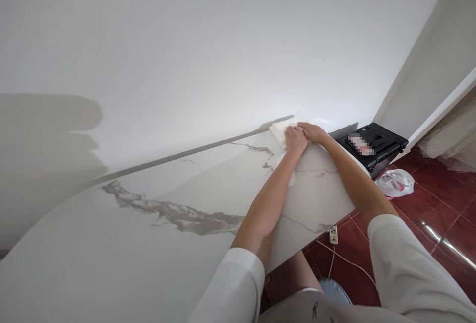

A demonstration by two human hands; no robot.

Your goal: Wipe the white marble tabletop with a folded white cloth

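Observation:
A white cloth [278, 133], perhaps paper towel, lies bunched on the far right end of the marble-patterned table [208, 184], close to the wall. My left hand [296, 138] is on it with bent fingers, gripping it against the tabletop. Just to the right, my right hand [312, 132] meets the left one, its fingers closed over the cloth's right part. The hands touch or overlap at the fingers, and they cover much of the cloth. A pale patch under my left forearm is too faint to identify.
The white wall [186, 55] runs along the table's far edge. Right of the table stands a black case [388, 139] with a blurred item on top. A plastic bag [396, 183] and a power strip [333, 235] with its cord are on the red tiled floor [442, 209].

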